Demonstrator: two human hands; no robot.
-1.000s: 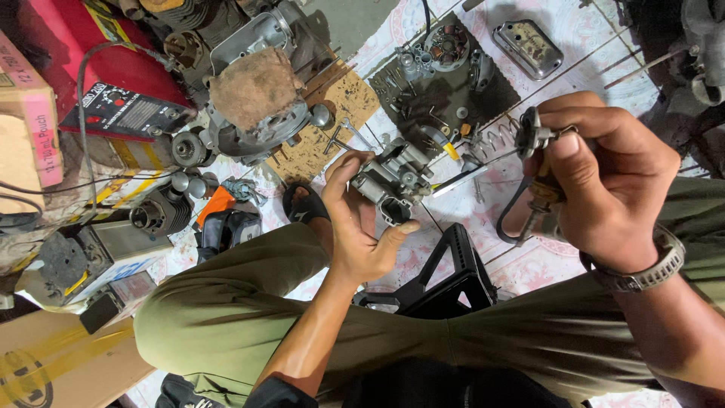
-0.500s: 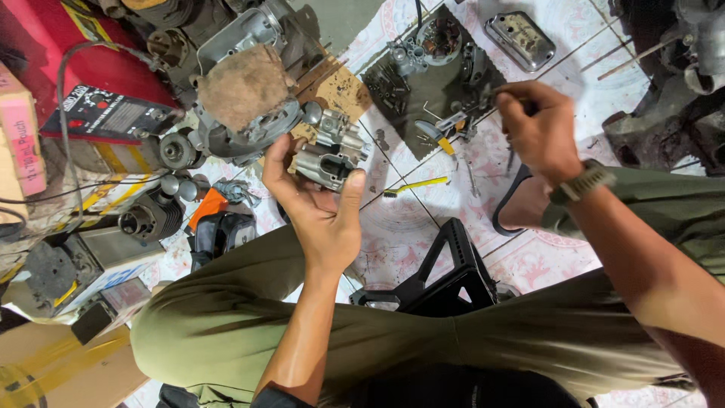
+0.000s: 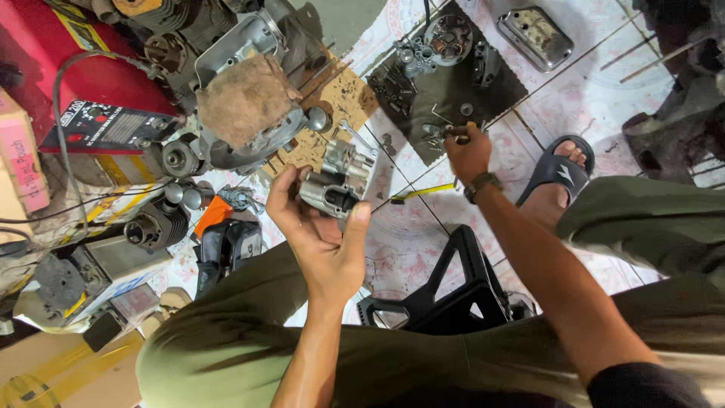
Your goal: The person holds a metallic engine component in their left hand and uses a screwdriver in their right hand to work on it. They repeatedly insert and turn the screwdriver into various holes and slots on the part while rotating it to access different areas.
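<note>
My left hand [image 3: 321, 238] is raised over my left knee, palm up, and grips a small grey metal engine part [image 3: 336, 180] with tubes and a dark round opening. Further out, my right hand [image 3: 468, 151] with a wrist watch reaches down to the near edge of a dark mat [image 3: 483, 94] on the tiled floor. Its fingers are closed on a small dark metal tool [image 3: 447, 131] among loose parts. A round metal engine piece [image 3: 447, 38] and several small bits lie on the mat.
A red welding machine [image 3: 98, 98] and a big engine casing with a rusty brown block [image 3: 242, 106] stand at left. A black stool [image 3: 445, 298] sits between my legs. My sandalled foot [image 3: 563, 170], a metal cover [image 3: 536, 34] and a yellow-handled tool [image 3: 419, 194] are on the floor.
My right hand has gone from near my chest out and down to the mat. My left hand stays up with the metal part, turned slightly.
</note>
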